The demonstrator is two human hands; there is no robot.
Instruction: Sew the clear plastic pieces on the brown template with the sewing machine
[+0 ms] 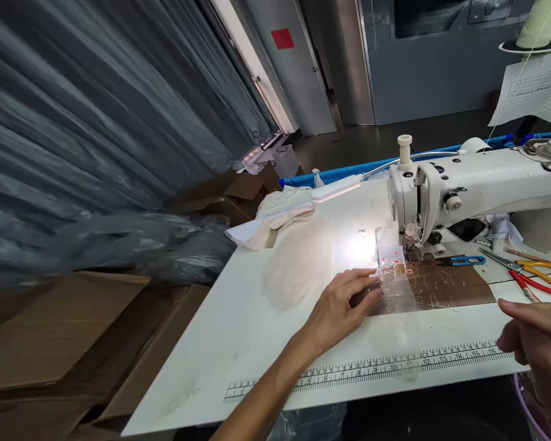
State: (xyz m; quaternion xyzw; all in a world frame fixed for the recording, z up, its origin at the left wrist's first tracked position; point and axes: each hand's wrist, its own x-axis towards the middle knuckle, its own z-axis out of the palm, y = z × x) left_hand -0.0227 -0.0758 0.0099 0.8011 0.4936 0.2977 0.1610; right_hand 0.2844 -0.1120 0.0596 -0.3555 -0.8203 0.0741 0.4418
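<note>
My left hand (pixel 344 300) is over the white tabletop, its thumb and index fingertips apart at the left edge of a sheer white piece (pixel 399 295) with small red marks. That piece lies beside the needle area of a white sewing machine (pixel 496 184) and overlaps a brown plate (pixel 450 288). Nearer the right edge, my right hand (pixel 539 349) hovers above the table's front edge with thumb stretched out and the other fingers loosely bent; nothing shows in it. Blue thread snips (pixel 467 261) rest on the brown plate, nearest the machine.
Scissors with yellow handles (pixel 544 268) and a red-handled tool (pixel 539 288) lie right of the plate. A printed ruler (pixel 376 369) runs along the front edge. Folded cloth (pixel 280 226) sits at the back left. Cardboard boxes (pixel 64 324) stand left of the table.
</note>
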